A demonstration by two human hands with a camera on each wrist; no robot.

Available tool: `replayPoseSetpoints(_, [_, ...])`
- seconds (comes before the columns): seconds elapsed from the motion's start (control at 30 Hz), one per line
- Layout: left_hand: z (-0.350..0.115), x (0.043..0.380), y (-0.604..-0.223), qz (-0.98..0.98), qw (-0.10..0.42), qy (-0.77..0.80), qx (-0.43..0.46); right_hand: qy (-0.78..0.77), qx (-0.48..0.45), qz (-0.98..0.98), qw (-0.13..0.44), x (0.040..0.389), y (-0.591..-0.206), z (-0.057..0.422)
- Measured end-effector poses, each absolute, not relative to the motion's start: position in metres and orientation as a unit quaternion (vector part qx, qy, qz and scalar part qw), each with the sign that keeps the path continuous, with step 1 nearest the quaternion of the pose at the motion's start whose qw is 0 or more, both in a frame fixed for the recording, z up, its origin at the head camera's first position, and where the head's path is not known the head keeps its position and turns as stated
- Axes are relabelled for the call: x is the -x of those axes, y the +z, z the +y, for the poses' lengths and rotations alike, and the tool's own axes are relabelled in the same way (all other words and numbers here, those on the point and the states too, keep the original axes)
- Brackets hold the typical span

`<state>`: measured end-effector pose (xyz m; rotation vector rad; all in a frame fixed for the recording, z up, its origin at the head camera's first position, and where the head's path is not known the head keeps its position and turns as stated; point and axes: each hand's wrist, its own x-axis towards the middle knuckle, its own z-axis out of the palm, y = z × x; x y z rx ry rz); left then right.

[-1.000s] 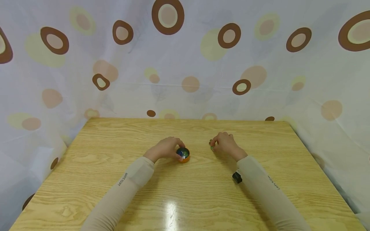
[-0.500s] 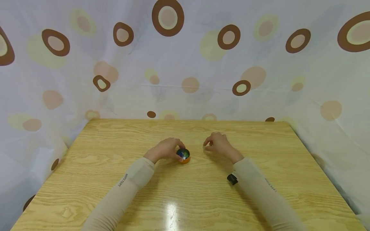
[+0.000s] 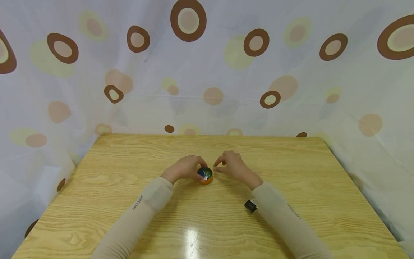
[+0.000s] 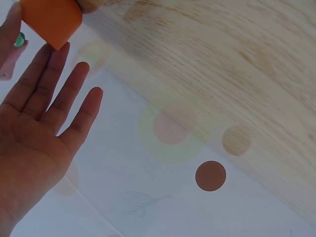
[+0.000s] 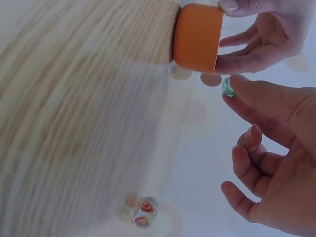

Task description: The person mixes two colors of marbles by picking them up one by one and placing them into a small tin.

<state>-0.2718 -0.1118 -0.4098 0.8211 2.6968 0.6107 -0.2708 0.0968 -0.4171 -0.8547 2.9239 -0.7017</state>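
A small orange bowl [image 3: 207, 181] with a dark, shiny inside stands on the wooden table. My left hand [image 3: 185, 168] holds it by the rim, thumb on the near side and fingers on the far side. Just right of the bowl, my right hand [image 3: 232, 167] pinches a green glass marble [image 5: 227, 87] between thumb and index finger; its other fingers are loosely curled. In the right wrist view the marble is apart from the bowl, close to its open top. What lies inside the bowl shows only as blue and green glints in the head view.
Two clear marbles with red swirls [image 5: 145, 212] lie together on the table in the right wrist view. A black wrist-worn device [image 3: 250, 206] hangs under the right sleeve. A patterned cloth [image 3: 213, 72] rises behind the table's far edge [image 3: 145, 135].
My right hand has lifted away from the spot on the right where small marbles showed and moved left to the bowl, carrying the green marble. The left hand and bowl have stayed put.
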Motion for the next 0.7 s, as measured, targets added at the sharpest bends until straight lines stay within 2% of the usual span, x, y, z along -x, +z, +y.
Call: replayPoseSetpoints(0.7, [-0.113, 0.274, -0.414, 0.926, 0.115, 0.204, -0.296, -0.215, 0.293, 0.931, 0.013, 0.266, -0.421, 0.076])
